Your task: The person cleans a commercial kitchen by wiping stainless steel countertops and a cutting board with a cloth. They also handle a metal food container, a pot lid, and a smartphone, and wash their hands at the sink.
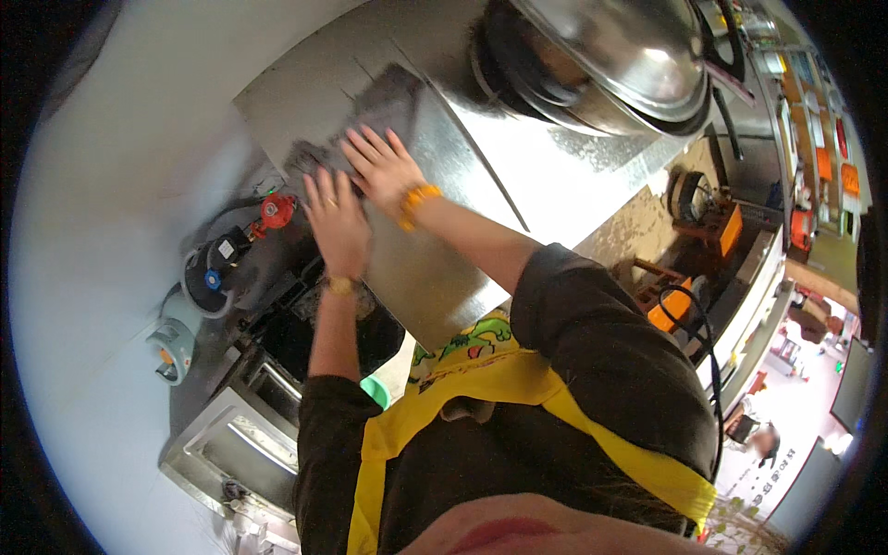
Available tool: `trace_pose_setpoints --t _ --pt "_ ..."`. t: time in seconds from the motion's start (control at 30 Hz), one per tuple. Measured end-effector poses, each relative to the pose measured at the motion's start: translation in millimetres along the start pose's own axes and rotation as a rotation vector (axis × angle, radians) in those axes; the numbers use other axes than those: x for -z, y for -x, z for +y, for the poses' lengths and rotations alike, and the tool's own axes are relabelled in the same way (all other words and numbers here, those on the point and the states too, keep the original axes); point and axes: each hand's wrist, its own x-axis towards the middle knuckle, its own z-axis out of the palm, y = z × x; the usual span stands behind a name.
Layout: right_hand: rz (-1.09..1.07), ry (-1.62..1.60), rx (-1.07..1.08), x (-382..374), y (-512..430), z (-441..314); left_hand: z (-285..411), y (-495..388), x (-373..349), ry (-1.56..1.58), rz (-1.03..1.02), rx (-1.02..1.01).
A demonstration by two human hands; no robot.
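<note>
A dark grey cloth (392, 100) lies spread on a stainless steel worktop (430, 270), its outline blurred. My left hand (338, 225), with a ring and a wristwatch, rests flat at the cloth's near left end, fingers stretched out. Just right of it, my right hand (383, 166) presses down flat on the cloth with its fingers slightly apart. An orange beaded bracelet (418, 206) circles the right wrist. Neither hand is curled around the cloth. What lies under the palms is hidden.
Left of the worktop are a red gas regulator (277, 210), a hose and a gas cylinder (171, 350). A large pot with a metal lid (624, 55) stands at the far right. Below left is a stainless steel appliance (236, 437). People (760, 440) appear farther off.
</note>
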Motion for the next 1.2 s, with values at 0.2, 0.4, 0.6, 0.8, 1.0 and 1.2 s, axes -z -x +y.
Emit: trace_pose_setpoints --t 0.2,0.4,0.6,0.8,1.0,1.2 --pt "-0.270 -0.040 -0.121 75.3 238.1 14.2 113.8 162.3 -19.8 0.152 -0.312 -0.221" --pt "-0.115 -0.066 0.095 92.0 273.6 78.1 146.3 158.7 -48.0 0.351 -0.276 -0.236" --pt "0.369 -0.203 0.053 126.1 211.4 140.3 234.5 60.2 -31.2 0.366 0.084 -0.102" --pt "0.237 -0.067 -0.244 135.0 279.5 273.9 352.5 20.6 -107.2 -0.095 -0.205 -0.245" --pt "0.286 0.028 -0.599 180.2 332.9 357.2 459.9 -54.5 -144.4 0.083 -0.111 -0.531" --pt "0.280 -0.298 -0.614 184.0 457.7 366.5 453.6 -6.3 -132.9 -0.053 -0.096 -0.306"
